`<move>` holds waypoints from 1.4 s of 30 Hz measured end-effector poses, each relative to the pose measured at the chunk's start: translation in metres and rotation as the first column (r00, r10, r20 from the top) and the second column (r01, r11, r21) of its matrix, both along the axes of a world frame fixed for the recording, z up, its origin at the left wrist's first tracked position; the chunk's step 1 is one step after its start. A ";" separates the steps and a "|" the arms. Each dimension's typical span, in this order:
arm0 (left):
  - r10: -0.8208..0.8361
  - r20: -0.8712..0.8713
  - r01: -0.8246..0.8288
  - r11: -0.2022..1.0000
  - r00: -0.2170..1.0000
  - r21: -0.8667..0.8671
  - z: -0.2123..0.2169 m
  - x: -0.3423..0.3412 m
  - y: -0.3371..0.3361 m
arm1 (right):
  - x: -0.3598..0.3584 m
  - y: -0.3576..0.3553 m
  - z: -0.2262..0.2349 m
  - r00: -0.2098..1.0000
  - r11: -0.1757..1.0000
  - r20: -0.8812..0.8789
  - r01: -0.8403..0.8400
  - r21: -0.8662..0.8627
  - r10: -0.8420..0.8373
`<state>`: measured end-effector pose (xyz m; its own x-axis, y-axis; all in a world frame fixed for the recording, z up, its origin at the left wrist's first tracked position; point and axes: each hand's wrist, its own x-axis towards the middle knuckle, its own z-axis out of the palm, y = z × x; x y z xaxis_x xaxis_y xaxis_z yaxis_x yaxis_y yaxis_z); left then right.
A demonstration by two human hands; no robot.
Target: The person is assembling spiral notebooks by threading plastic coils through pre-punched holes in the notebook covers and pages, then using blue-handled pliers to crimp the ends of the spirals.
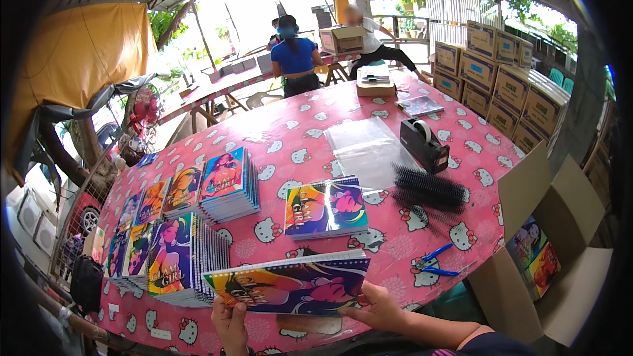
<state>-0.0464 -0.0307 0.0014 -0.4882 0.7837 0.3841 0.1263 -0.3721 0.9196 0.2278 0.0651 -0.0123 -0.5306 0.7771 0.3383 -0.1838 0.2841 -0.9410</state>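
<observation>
My left hand [231, 323] grips the lower left corner of a colourful spiral notebook [290, 287]. On its lower right side, my right hand [379, 306] pinches the same notebook. It is held tilted above the near table edge, its bound edge on top and its illustrated cover facing me. Whether more than one notebook is in my hands, I cannot tell. Just beyond lies a short pile of similar notebooks [326, 211]. To the left stand several taller stacks [173, 257] with bright covers. Blue-handled pliers [435, 264] rest on the table to the right of my right hand.
On the pink patterned tablecloth [264, 151] are clear plastic sheets [359, 145], a black tape dispenser [422, 145] and black binding coils [428, 191]. An open carton [504, 300] with notebooks inside stands at right. Stacked cartons [484, 72] and several people [293, 56] are farther off.
</observation>
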 end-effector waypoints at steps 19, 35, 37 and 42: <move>-0.013 0.132 0.007 0.999 0.991 0.050 0.006 0.003 0.016 | -0.007 0.003 0.015 0.981 0.961 0.166 0.054 0.270 -0.102; -0.075 0.005 0.075 0.996 0.997 -0.057 -0.007 0.000 0.025 | 0.009 0.005 -0.014 0.951 0.950 0.228 0.139 0.281 -0.206; -0.033 0.014 0.035 0.992 0.999 -0.125 -0.016 -0.002 0.027 | 0.010 0.006 -0.012 0.946 0.934 0.267 0.082 0.346 -0.182; -0.037 0.123 0.041 0.998 0.992 -0.037 -0.020 -0.002 0.015 | 0.006 0.016 -0.010 0.939 0.932 0.327 -0.017 0.363 -0.110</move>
<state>-0.0487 -0.0158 -0.0189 -0.4984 0.8165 0.2913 -0.0023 -0.3373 0.9414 0.2338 0.0811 -0.0221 -0.6282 0.6653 0.4035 0.1470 0.6107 -0.7781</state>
